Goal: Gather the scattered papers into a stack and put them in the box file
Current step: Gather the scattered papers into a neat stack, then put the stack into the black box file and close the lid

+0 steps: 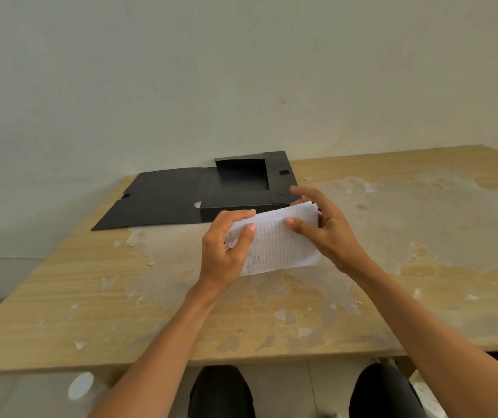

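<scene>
White papers (277, 242) held between both hands, seemingly clear of the table (90, 282).

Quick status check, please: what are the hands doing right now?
Left hand and right hand both grip the white lined paper stack, above the worn wooden table. Black box file open, looks empty. Nothing between them.
</scene>
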Motion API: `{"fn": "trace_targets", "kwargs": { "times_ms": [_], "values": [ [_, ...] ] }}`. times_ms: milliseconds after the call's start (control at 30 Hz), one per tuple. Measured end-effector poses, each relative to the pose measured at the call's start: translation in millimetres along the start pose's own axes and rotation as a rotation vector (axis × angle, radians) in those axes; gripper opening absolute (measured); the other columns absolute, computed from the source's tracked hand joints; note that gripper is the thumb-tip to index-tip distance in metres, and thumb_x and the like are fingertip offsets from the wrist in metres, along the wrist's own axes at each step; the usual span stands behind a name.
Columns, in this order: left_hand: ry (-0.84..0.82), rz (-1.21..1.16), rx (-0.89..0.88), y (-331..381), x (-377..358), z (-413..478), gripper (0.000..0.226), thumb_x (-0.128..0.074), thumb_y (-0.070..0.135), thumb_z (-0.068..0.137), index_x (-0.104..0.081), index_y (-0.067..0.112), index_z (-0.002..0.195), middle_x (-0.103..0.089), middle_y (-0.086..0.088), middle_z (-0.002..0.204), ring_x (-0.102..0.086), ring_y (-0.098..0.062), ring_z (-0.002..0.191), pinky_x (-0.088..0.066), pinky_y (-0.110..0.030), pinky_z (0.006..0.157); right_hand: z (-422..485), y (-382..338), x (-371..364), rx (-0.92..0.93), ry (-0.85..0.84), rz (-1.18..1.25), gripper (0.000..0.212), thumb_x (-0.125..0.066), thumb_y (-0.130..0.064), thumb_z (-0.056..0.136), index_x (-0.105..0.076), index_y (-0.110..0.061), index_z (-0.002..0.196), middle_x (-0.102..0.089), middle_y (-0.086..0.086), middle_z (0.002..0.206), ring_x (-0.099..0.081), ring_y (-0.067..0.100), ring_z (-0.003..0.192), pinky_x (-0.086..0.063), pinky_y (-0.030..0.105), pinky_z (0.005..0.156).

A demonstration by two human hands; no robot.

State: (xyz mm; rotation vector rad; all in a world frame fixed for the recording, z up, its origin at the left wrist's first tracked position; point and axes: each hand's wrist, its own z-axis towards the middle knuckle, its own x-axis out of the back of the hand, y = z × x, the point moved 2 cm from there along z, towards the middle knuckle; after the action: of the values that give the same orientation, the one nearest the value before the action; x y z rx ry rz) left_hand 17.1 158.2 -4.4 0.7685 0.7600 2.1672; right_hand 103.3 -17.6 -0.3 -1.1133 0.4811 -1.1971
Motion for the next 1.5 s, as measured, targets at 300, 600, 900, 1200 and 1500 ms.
{"fn": "trace_targets", "kwargs": {
  "times_ms": [300, 600, 900, 1200, 1500],
  "values": [
    [0.085, -0.234, 0.247, -5, 0, -6, 0.052, -0.071, 0.021, 0.079, -0.046, 0.024, 0.125, -0.06, 0.004, 0.104, -0.064, -0.015, 0.09, -0.057, -0.023, 0.068, -6, 7, -2, -0.064, 0.028, 0.153, 0.052, -0.07, -0.018, 0.083, -0.043, -0.033, 0.126, -0.061, 0.001, 0.111, -0.062, 0.019, 0.095, -0.057, 0.026, 0.072],
    [-0.035, -0.292, 0.351, -4, -5, -16, 0.025, -0.061, 0.014, 0.089, -0.054, 0.015, 0.113, -0.064, -0.001, 0.107, -0.066, -0.015, 0.097, -0.058, -0.025, 0.068, -19, 19, -11, -0.203, -0.074, 0.361, 0.028, -0.062, -0.011, 0.087, -0.059, -0.02, 0.114, -0.07, 0.0, 0.111, -0.068, 0.013, 0.099, -0.056, 0.025, 0.075],
    [0.027, -0.277, 0.423, 1, 12, -1, 0.032, -0.067, 0.018, 0.085, -0.049, 0.021, 0.111, -0.062, 0.001, 0.107, -0.065, -0.013, 0.094, -0.056, -0.024, 0.066, -10, 3, -15, -0.23, 0.05, 0.383, 0.032, -0.064, -0.01, 0.087, -0.057, -0.014, 0.118, -0.067, 0.001, 0.108, -0.066, 0.019, 0.097, -0.056, 0.025, 0.069],
    [0.211, -0.599, 0.509, 23, -5, 3, 0.024, -0.055, 0.018, 0.093, -0.058, 0.029, 0.114, -0.068, 0.001, 0.106, -0.067, -0.014, 0.091, -0.057, -0.025, 0.066, -5, -24, -59, -0.338, 0.002, 0.828, 0.035, -0.064, -0.011, 0.084, -0.06, -0.018, 0.118, -0.072, 0.003, 0.103, -0.07, 0.022, 0.09, -0.058, 0.037, 0.069],
    [-0.013, -0.387, 0.524, 10, 24, 53, 0.02, -0.057, 0.007, 0.087, -0.066, 0.021, 0.098, -0.07, -0.003, 0.102, -0.067, -0.024, 0.093, -0.058, -0.037, 0.076, 36, -33, -40, -0.312, -0.3, 0.184, 0.034, -0.059, -0.036, 0.09, -0.058, -0.014, 0.116, -0.065, 0.008, 0.096, -0.058, 0.017, 0.069, -0.039, 0.022, 0.04]
  ]
}}
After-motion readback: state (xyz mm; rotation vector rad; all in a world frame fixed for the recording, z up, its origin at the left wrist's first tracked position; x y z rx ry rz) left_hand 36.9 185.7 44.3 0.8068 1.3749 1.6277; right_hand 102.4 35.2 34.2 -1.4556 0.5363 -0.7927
